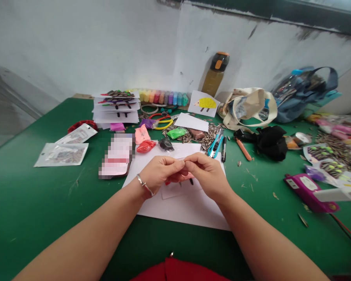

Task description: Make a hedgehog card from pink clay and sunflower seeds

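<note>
My left hand and my right hand meet fingertip to fingertip over a sheet of white paper. Both are closed in a pinch; whatever sits between the fingertips is too small or hidden to make out. Beneath them lies a small white card bearing a pink shape and dark marks, partly covered by my hands. Just beyond are packs of red clay, pink clay, black clay and green clay. A blue utility knife and a black marker lie near my right hand.
A phone and plastic packets lie to the left. Behind stand stacked cards, sunflower seeds, a yellow hedgehog card and a bottle. To the right are bags, a black cloth and a purple device.
</note>
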A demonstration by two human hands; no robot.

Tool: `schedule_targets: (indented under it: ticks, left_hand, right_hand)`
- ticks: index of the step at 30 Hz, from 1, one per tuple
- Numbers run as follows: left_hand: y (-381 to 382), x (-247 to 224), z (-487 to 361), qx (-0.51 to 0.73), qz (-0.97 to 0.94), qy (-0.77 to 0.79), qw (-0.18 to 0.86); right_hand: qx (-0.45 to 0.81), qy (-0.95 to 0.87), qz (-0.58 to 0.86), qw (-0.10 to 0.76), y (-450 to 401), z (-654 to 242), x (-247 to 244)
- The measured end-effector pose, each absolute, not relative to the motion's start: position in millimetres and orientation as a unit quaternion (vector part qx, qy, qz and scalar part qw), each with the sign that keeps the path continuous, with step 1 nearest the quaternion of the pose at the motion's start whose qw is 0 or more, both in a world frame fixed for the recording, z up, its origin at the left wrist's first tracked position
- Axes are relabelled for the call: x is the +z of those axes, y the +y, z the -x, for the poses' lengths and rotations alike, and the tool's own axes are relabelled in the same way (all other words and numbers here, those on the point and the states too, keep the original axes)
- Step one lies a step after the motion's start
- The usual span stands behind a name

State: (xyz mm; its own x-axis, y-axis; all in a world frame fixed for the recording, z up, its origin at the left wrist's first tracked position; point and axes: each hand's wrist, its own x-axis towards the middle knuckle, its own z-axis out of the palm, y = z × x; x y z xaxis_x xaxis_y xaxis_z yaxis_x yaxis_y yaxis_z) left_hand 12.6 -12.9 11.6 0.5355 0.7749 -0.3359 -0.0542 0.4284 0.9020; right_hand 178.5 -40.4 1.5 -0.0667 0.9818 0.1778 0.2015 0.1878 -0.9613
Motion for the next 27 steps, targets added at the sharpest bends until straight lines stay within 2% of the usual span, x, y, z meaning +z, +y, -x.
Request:
schedule_targets:
  ticks: [10,20,24,27]
  left_hand:
    - [-11.2,11.5,-11.5,0.295,-0.452,0.398,0.742]
    - [-9.4,11.4,-10.0,0.297,-0.45,0.416,0.732]
    - [-5.7,16.7,-5.1,0.319,-0.519,0.47,0.639]
    - [-3.6,19.8,-0.3,0.309,-0.656,0.496,0.477]
  right_hand:
    - [0.495,-0.533,0.488,0.483,-40.6,-176.6,-2.4]
    - [0.467,-0.539,0.49,0.502,-38.6,-178.6,-1.9]
    - [0.455,-0.552,0.509,0.479,-37.3,-183.3,-0.3]
    - [0.453,-0.582,0.506,0.448,-36.5,-187.5,2.4]
